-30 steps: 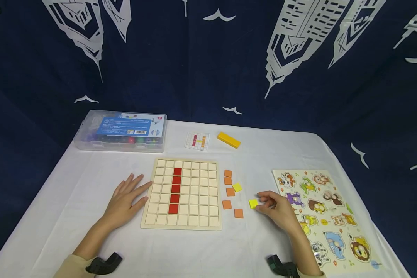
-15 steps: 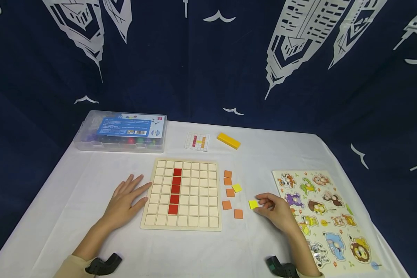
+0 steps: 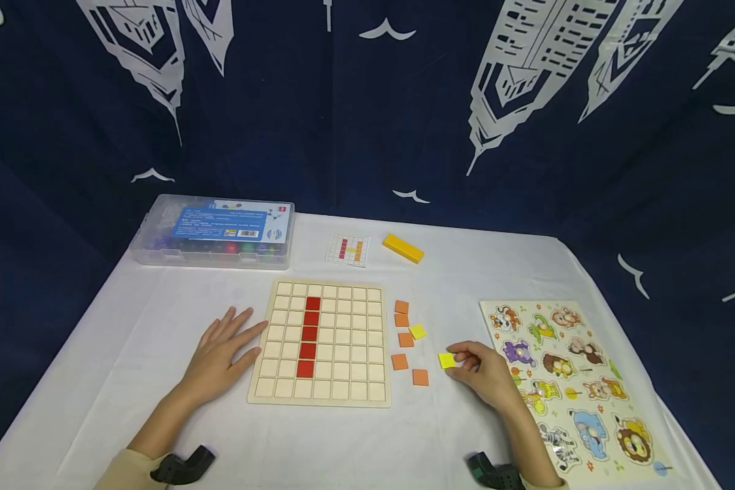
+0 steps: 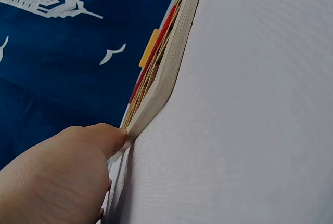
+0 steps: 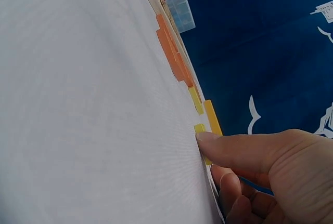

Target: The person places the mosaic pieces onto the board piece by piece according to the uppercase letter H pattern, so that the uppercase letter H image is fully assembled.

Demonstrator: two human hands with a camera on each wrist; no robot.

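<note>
A wooden grid board lies in the middle of the table, with a column of several red square tiles set in its cells. My left hand rests palm down, fingers spread, its fingertips at the board's left edge; the left wrist view shows the thumb against the board's side. Right of the board, my right hand pinches a yellow square tile between thumb and finger, low over the cloth. Several orange tiles and another yellow tile lie between that hand and the board.
Behind the board are a small pattern card and a yellow bar. A clear plastic case stands at the back left. An animal puzzle board lies at the right, partly under my right forearm. A dark blue curtain hangs behind.
My right thumb and fingers have shifted slightly left and closer about the yellow tile, which stays almost in place. The left hand and the board have not moved.
</note>
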